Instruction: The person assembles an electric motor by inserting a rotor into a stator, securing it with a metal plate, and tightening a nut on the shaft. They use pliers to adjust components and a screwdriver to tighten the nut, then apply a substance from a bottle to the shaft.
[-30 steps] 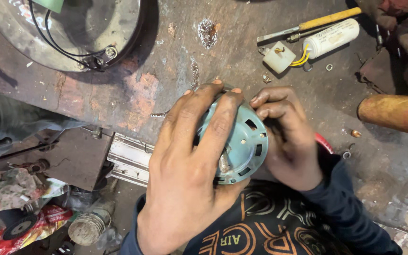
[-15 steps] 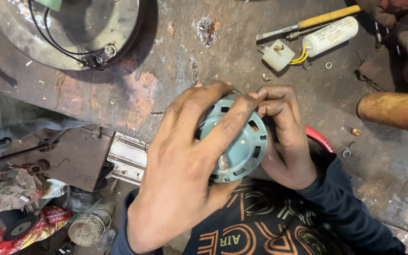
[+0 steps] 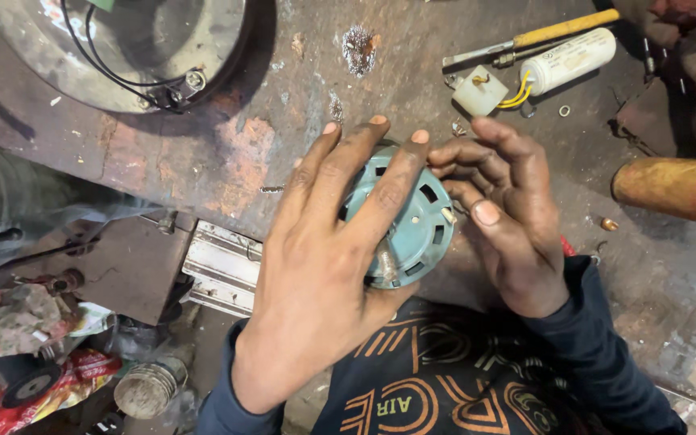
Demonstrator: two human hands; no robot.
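Since the earlier frame our right hand [image 3: 509, 225] has loosened and drawn slightly off the teal motor housing [image 3: 412, 221], its fingers now bent and only the tips touching the rim. From the head view, our left hand [image 3: 332, 266] lies spread over the housing and grasps it, the short metal shaft [image 3: 386, 262] poking out below the palm, and the motor sits at the near edge of the rusty workbench [image 3: 235, 153]. Farther back lie a white capacitor [image 3: 577, 59] and a yellow-handled screwdriver [image 3: 557, 31], well apart from our hands.

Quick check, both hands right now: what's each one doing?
Left hand: closed over the teal motor housing, gripping it.
Right hand: fingers curled against the housing's right edge; a firm grip cannot be told.
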